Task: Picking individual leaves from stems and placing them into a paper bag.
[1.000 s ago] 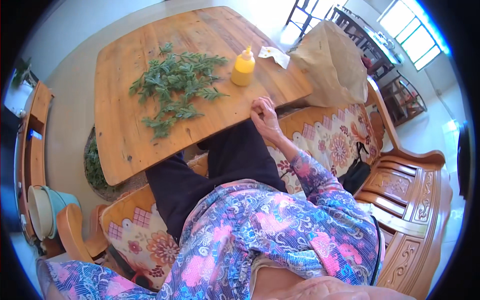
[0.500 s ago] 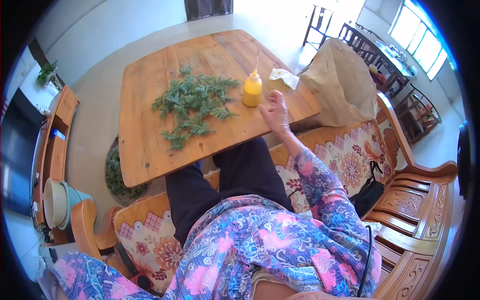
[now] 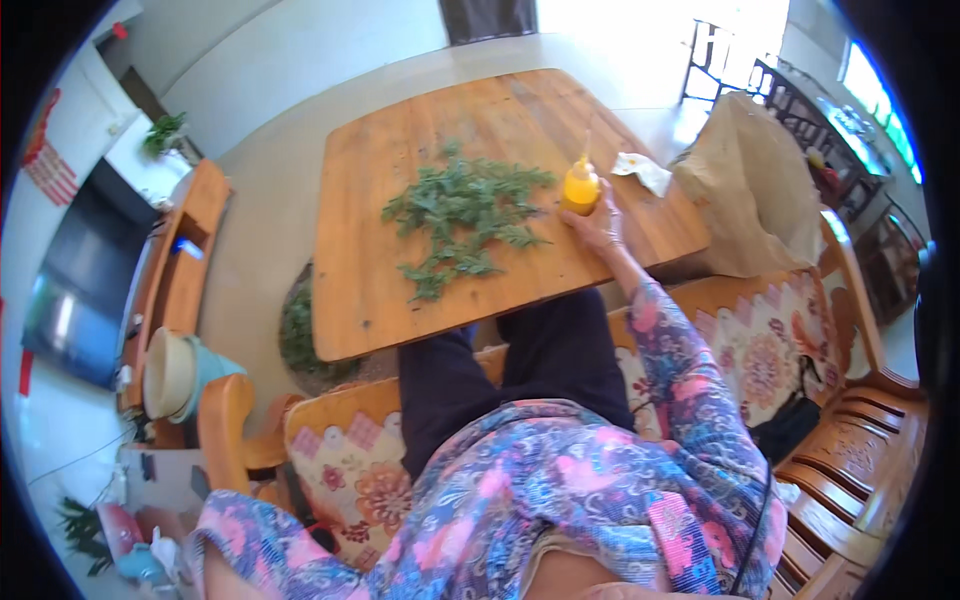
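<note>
My right hand [image 3: 601, 226] has its fingers wrapped round the lower part of a yellow squeeze bottle [image 3: 580, 185] with a thin pointed nozzle. The bottle stands upright near the right edge of a wooden table [image 3: 362, 270]. Green leafy sprigs [image 3: 465, 205] lie in a loose spread on the tabletop, left of the bottle. A crumpled white tissue [image 3: 645, 172] rests just beyond my right hand. At the lower left only my left sleeve [image 3: 270, 540] and a bit of forearm show; the left hand is out of the picture.
A big brown paper bag [image 3: 750, 190] stands against the table's right side. More greenery fills a round container [image 3: 300, 325] on the floor at the table's left corner. Pails [image 3: 175, 375] stand left of the wooden sofa [image 3: 225, 415] under me.
My right hand, before apart from the squeeze bottle with fingers spread, has closed round it. The whole view has swung left, so everything sits farther right in the picture.
</note>
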Demonstrator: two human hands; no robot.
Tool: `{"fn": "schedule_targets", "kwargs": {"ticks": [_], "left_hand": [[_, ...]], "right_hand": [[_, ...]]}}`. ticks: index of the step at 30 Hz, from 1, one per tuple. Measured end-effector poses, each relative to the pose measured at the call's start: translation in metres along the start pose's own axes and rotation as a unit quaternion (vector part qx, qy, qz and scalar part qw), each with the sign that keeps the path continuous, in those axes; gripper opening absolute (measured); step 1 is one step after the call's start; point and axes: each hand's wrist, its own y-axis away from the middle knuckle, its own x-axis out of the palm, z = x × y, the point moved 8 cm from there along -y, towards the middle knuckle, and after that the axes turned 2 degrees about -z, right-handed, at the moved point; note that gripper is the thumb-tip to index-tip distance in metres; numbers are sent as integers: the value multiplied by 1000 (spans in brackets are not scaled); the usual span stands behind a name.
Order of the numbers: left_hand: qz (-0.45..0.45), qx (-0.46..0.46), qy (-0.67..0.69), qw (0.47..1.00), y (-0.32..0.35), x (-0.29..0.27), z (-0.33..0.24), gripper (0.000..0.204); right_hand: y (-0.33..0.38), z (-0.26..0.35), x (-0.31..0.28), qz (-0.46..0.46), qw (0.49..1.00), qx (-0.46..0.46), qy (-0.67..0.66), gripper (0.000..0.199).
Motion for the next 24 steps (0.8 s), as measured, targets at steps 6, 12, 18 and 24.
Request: {"fn": "schedule_targets", "kwargs": {"ticks": [6, 12, 18, 24], "left_hand": [[232, 63, -281, 929, -94, 217, 262, 35], [500, 137, -468, 716, -31, 296, 406, 36], [670, 198, -512, 500, -33, 275, 555, 37], [769, 246, -515, 286, -33, 253, 588, 40]], "right_hand": [[10, -11, 2, 55, 997, 41, -48, 62], [9, 0, -42, 31, 985, 7, -170, 55], [5, -10, -49, -40, 978, -84, -186, 53], [34, -3, -55, -1, 964, -54, -260, 52]]}}
